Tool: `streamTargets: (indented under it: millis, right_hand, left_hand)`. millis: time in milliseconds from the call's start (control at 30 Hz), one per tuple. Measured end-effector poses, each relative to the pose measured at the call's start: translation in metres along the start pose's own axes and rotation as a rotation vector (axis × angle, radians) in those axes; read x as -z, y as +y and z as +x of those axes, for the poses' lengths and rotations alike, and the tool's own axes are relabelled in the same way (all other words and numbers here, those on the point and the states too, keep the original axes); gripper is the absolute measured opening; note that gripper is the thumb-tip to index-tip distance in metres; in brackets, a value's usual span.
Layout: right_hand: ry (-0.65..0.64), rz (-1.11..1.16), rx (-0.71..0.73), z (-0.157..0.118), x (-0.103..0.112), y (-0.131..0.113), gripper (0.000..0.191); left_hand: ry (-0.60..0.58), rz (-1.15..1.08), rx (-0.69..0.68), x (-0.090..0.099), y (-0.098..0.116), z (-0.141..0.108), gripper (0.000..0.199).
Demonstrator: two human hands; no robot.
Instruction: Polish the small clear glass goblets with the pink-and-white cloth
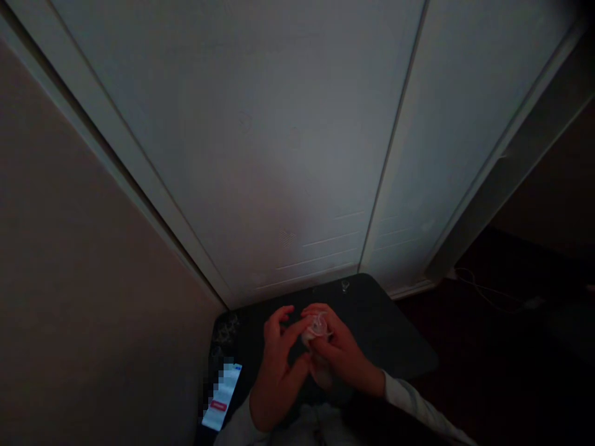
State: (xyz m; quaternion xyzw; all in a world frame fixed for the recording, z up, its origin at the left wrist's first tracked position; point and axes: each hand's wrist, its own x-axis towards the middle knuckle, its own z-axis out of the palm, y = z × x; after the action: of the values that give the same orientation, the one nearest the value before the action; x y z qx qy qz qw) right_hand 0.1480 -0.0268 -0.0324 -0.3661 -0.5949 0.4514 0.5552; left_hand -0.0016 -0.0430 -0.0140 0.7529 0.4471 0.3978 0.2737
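My right hand [341,352] is closed around a small, translucent, whitish piece of crinkled plastic [318,326]; its exact kind is too dim to tell. Beside it, my left hand [280,367] has its fingers spread, with the index fingertip reaching to the plastic's left edge. Both hands are above a dark tabletop [381,334]. Near the table's back edge stands a small clear object [344,285], like a tiny cup. At the left corner lie several small clear pieces [227,328], hard to make out.
A lit phone [222,396] lies at the table's left side. White panels [297,155] rise right behind the table, and a wall [93,279] closes off the left. To the right, a pale cable [483,291] runs across the dark floor. The room is dim.
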Motion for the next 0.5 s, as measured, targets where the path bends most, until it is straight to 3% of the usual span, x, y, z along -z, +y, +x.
streamTargets:
  millis: [200, 333, 500]
  right_hand:
    - [-0.221, -0.266, 0.057, 0.002, -0.002, 0.009, 0.007]
    - [-0.237, -0.321, 0.092, 0.004, -0.003, 0.012, 0.008]
    - [-0.208, -0.188, 0.033, 0.005, -0.004, 0.016, 0.013]
  left_hand:
    - [0.104, 0.044, 0.086, -0.002, 0.003, 0.007, 0.022]
    - [0.144, 0.025, 0.075, -0.003, 0.002, 0.009, 0.019]
    - [0.157, -0.006, 0.019, 0.000, 0.004, 0.008, 0.027]
